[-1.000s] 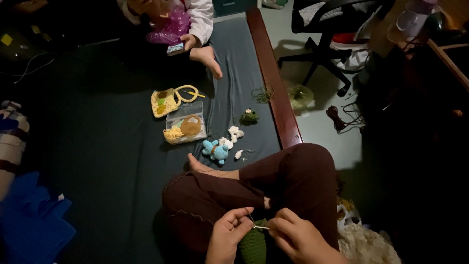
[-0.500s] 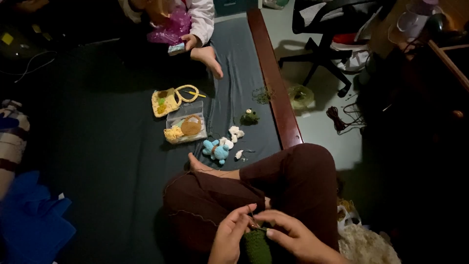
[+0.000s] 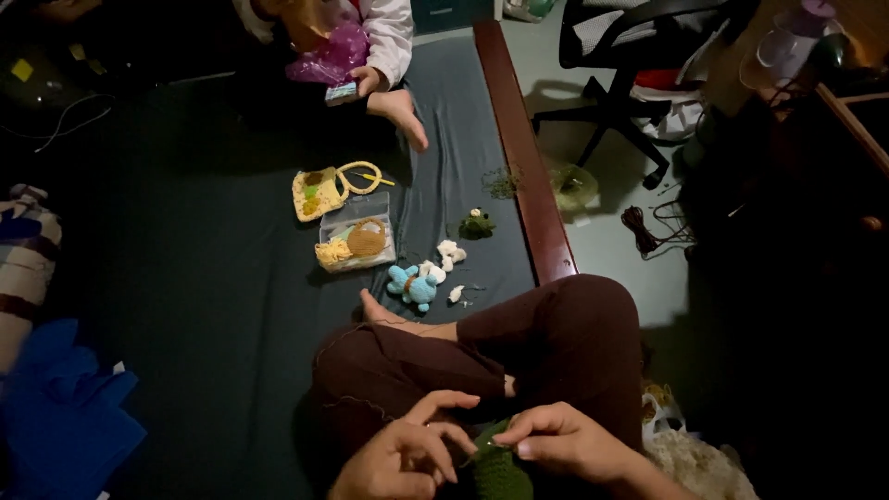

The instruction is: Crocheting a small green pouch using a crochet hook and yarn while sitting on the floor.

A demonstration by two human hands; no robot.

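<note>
Dark green crochet piece (image 3: pixel 500 468), maroon trousers (image 3: pixel 519 356), light blue toy (image 3: pixel 412 285), yellow pouch (image 3: pixel 317 193)

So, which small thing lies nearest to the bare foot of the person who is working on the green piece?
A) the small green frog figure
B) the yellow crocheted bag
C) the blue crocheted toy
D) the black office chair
C: the blue crocheted toy lies on the dark mat right beside the bare foot, while the yellow bag and green frog figure lie farther off.
</note>
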